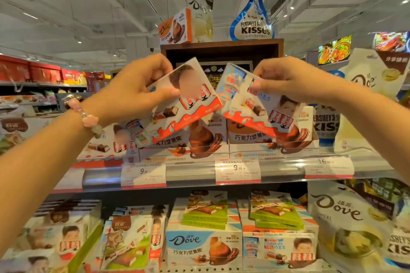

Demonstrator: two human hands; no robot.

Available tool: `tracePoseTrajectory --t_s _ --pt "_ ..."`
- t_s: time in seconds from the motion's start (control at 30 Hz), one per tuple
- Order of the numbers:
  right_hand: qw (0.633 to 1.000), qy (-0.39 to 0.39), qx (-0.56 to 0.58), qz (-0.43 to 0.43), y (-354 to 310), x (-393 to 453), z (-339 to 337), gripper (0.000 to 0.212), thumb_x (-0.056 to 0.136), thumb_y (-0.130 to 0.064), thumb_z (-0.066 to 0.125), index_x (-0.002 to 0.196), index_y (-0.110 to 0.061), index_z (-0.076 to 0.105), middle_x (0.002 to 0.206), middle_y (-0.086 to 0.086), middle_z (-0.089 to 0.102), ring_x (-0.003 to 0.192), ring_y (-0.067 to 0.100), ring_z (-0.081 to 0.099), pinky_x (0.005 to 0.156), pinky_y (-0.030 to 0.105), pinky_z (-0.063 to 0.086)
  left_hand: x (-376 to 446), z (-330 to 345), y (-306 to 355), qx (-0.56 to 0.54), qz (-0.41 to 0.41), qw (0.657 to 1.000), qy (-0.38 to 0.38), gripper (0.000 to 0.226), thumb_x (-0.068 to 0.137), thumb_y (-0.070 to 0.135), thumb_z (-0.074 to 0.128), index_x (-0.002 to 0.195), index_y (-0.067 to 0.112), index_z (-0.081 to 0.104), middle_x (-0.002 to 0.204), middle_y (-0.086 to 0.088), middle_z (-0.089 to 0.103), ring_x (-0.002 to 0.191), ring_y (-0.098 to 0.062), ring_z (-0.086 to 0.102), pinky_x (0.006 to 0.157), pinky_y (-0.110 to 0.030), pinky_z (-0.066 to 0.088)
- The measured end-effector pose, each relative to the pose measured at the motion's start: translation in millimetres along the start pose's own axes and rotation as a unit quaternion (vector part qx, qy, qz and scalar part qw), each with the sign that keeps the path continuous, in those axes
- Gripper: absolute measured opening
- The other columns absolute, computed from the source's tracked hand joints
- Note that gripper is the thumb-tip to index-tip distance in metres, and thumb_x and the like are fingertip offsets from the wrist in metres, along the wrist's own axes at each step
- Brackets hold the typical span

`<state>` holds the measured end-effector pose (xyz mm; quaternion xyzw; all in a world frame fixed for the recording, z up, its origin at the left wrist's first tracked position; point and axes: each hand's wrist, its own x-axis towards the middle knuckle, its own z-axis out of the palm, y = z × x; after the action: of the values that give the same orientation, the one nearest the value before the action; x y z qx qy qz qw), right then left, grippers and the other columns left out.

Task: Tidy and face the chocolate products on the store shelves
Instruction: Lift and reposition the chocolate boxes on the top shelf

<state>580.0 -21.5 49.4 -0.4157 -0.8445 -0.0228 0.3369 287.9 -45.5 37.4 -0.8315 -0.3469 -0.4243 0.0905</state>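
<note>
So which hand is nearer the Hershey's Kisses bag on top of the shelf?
Right. The right hand is just below and right of the Hershey's Kisses bag; the left hand is farther off, down to its left.

Kinder boxes (pixel 177 104) before shelf (pixel 277 170); Dove cartons (pixel 213 248) below

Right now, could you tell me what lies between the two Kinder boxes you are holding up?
In the head view, nothing lies between the left Kinder box and the right Kinder box; their lower corners nearly meet, and the dark display sign shows behind.
</note>
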Motion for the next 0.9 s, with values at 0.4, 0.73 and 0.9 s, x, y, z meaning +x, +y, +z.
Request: tracePoseTrajectory --t_s 0.4,0.73,0.9 --pt "0.991 0.129 0.033 -0.026 -53 42 55 0.021 0.097 -0.024 0.049 0.095 -0.005 0.057 0.092 0.009 0.063 0.082 0.024 0.059 0.066 0.038 0.044 -50 -69 -62 -0.014 -0.127 0.992 -0.023 0.031 0.058 0.045 0.082 0.081 0.032 0.066 0.066 0.006 0.068 0.05 -0.002 0.061 0.048 -0.021 0.049" --pt "0.984 0.083 0.155 0.006 -113 84 81 0.02 0.084 -0.003 0.056 0.104 -0.007 0.059 0.096 0.002 0.069 0.084 0.01 0.066 0.073 0.032 0.052 -95 -81 -116 0.238 0.007 0.961 -0.141 0.052 0.073 0.082 0.031 0.086 0.035 0.048 0.086 0.014 0.05 0.071 0.0 0.047 0.055 -0.014 0.033" --pt "0.975 0.108 0.193 0.003 -135 97 92 0.025 0.083 0.001 0.059 0.105 -0.01 0.059 0.091 -0.003 0.069 0.088 0.014 0.067 0.082 0.038 0.055 -103 -74 -149 0.235 -0.018 0.951 -0.2 0.122 0.055 0.094 -0.001 0.145 0.017 0.027 0.152 0.001 0.026 0.134 -0.009 0.03 0.105 -0.018 0.021"
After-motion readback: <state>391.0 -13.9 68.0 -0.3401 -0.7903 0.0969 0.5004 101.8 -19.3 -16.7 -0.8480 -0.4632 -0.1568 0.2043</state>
